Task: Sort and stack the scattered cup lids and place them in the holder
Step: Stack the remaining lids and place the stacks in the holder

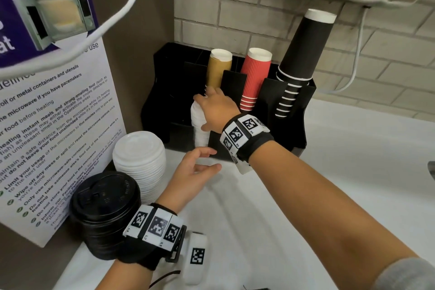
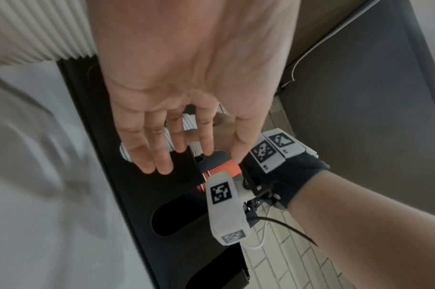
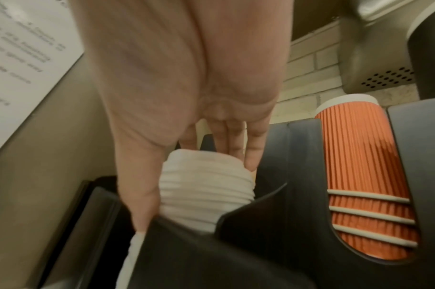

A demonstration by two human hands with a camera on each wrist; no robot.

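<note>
Right hand (image 1: 217,110) fingers curled round white lid stack (image 1: 199,125) standing in black holder (image 1: 162,92); left hand (image 1: 190,169) loosely spread, holding nothing.

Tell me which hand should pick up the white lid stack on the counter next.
Left. The left hand hangs open, holding nothing, right beside the white plastic lid stack on the counter. The right hand is busy gripping another white lid stack in the black plastic holder.

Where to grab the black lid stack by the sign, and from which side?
Judging by its pose, grip the black lid stack low around its side wall, from the open counter side on the right: the sign blocks its left, the white lid stack stands behind it.
</note>
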